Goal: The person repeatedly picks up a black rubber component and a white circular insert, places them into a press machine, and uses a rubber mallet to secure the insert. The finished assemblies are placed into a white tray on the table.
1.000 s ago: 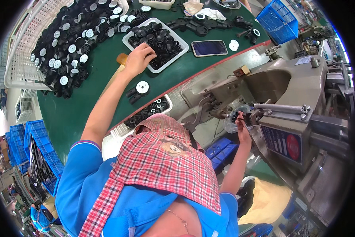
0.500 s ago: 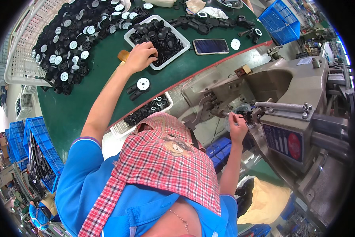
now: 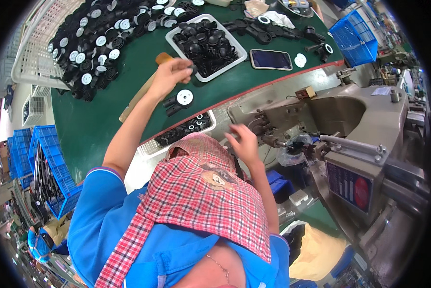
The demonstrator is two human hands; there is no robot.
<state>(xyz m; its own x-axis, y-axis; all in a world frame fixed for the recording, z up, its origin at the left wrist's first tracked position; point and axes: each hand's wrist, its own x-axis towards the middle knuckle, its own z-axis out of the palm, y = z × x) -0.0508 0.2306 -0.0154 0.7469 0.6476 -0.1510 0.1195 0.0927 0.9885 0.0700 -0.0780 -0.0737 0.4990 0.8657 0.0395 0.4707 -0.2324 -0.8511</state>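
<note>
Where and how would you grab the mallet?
By its handle, near end, coming from the left, I'd say. It's slim and straight, lying flat on the green table with that end bare, while the left hand and wrist overlap it nearer the head.

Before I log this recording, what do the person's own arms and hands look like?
Short blue sleeves, the left hem edged with thin contrasting stripes. Below them both forearms are bare. The left hand and right hand wear no gloves, and no watch or bracelet shows on either wrist.
</note>
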